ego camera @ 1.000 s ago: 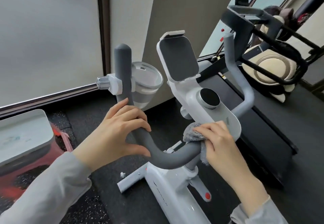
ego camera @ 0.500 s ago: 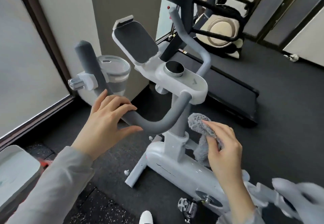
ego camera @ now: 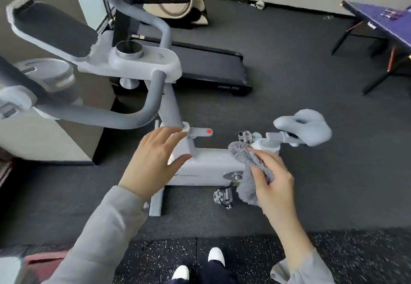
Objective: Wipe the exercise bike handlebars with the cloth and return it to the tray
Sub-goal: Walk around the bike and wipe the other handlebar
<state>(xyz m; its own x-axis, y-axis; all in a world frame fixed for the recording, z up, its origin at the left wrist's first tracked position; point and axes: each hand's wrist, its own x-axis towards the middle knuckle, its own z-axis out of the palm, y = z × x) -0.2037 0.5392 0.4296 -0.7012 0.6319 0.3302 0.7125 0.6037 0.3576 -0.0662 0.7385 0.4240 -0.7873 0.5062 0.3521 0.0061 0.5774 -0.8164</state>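
Cloth (ego camera: 251, 170), grey and fluffy, hangs from the right hand (ego camera: 274, 180), whose fingers and thumb clamp its upper part. It sits in front of the exercise bike (ego camera: 211, 166), just below the saddle (ego camera: 304, 128). The left hand (ego camera: 153, 161) hovers beneath the grey handlebar (ego camera: 124, 121), fingers straight and spread, holding nothing.
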